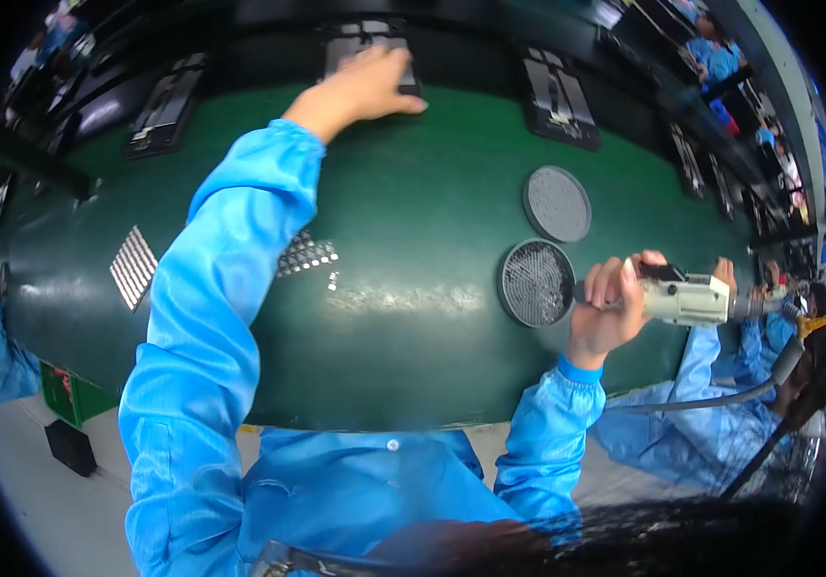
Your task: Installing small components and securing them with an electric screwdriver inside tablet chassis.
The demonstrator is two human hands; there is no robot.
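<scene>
My left hand (363, 88), fingers spread, reaches over a dark flat device part (369, 40) at the far middle of the green work mat; whether it touches is unclear. In my right hand (610, 306) is a pale electric screwdriver (687, 299), lying sideways with its front end pointing left. That end is close to a round dark dish (536, 284) of small pieces, perhaps screws. Just beyond it sits a second round grey dish (557, 204). Under my left sleeve, a sheet of small shiny parts (307, 256) is partly covered.
Another sheet of small parts (133, 267) lies at the left. More dark device parts stand at the far left (166, 104) and far right (559, 99). A cable (711, 396) hangs at the right near a co-worker's blue sleeve (698, 365). A green bin (64, 392) stands low left.
</scene>
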